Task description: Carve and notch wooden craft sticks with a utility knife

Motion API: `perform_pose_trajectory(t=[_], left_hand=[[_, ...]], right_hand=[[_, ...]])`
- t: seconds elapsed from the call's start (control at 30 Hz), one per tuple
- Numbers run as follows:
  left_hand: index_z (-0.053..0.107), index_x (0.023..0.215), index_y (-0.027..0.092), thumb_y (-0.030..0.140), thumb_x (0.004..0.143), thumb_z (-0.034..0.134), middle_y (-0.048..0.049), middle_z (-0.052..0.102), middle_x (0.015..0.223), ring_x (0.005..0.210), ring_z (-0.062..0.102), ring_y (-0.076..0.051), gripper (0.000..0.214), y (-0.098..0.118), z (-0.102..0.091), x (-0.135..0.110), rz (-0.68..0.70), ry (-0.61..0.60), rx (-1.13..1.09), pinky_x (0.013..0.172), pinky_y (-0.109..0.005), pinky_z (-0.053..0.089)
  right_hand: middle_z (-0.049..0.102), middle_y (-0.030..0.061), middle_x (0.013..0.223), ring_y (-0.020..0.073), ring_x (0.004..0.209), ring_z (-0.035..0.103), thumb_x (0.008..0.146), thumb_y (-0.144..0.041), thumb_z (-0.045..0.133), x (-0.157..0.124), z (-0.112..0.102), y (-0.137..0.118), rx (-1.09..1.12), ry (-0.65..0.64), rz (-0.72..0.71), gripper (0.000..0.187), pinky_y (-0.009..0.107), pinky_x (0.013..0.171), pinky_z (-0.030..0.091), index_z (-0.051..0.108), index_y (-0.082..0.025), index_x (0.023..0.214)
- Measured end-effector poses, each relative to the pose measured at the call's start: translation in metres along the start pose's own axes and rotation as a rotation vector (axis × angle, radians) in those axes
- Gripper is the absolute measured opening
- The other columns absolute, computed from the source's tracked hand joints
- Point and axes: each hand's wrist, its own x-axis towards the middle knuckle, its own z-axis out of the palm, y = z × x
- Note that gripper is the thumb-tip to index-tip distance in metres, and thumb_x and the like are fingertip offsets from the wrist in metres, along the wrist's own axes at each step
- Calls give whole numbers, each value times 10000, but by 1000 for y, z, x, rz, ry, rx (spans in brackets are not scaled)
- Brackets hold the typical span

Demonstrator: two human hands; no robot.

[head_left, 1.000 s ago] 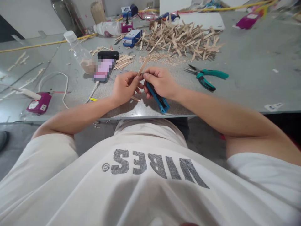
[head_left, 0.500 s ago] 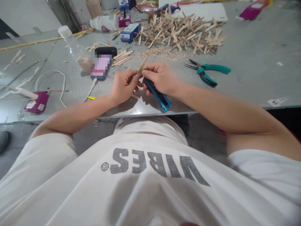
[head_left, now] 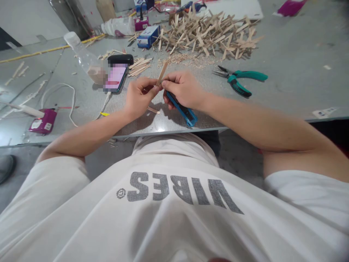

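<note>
Just past our hands we see wood crumbs [head_left: 185,61], and behind them a wide heap of crossed sticks [head_left: 207,34] blocks the far side, a blue box [head_left: 148,37] at its left. Loose sticks [head_left: 139,67], a phone [head_left: 116,78] and a tilted clear bottle [head_left: 87,60] crowd our left; pliers [head_left: 237,78] lie to our right. Between these, our left hand [head_left: 137,96] pinches a wooden stick [head_left: 162,72], raised above the counter [head_left: 294,65]. Our right hand [head_left: 184,89] wraps a blue cutter [head_left: 188,117], thumb and finger closed at the stick's lower end; its blade we cannot make out. The cutter's tail points toward the counter's front edge, near our shirt. Our widest room for moving is the grey surface right of the pliers.
</note>
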Motion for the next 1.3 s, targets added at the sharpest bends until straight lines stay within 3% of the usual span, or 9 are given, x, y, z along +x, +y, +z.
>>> perform_pose_trajectory(t=[0.3,0.6,0.73,1.03,1.3], left_hand=[[725,1216,234,337,992,916,14,681,791,714,745,-193,313,0,3,-2,-82,-75,-90,734,-338,605],[623,1390,282,251,957,896,49,684,742,618,717,-192,513,1,0,-3,-79,-145,-131,630,-350,605],[640,1370,305,291,974,887,24,714,799,698,779,-213,467,-3,1,-4,-82,-154,-68,665,-351,630],[645,1321,276,328,1013,830,19,722,837,662,773,-200,363,-9,6,-5,-35,-125,-27,644,-328,629],[651,1158,301,300,936,879,50,670,759,597,694,-185,319,-8,5,-4,-2,-98,-64,583,-319,555]], right_hand=[[634,-32,579,124,423,601,1175,-35,556,1,0,1,-96,-11,-63,432,232,394,457,638,-211,790],[646,-30,595,68,410,592,1169,2,551,-4,0,-4,-199,-35,-89,467,165,388,438,624,-196,752],[644,-30,576,92,405,606,1149,48,531,-5,0,-8,-223,-54,-60,493,185,372,448,598,-189,721],[618,-48,550,95,394,594,1146,78,507,-5,3,-11,-258,-60,-35,517,172,365,438,584,-178,704],[620,-43,565,102,413,600,1161,37,532,-8,4,-13,-294,-36,-4,503,174,387,453,574,-185,711]])
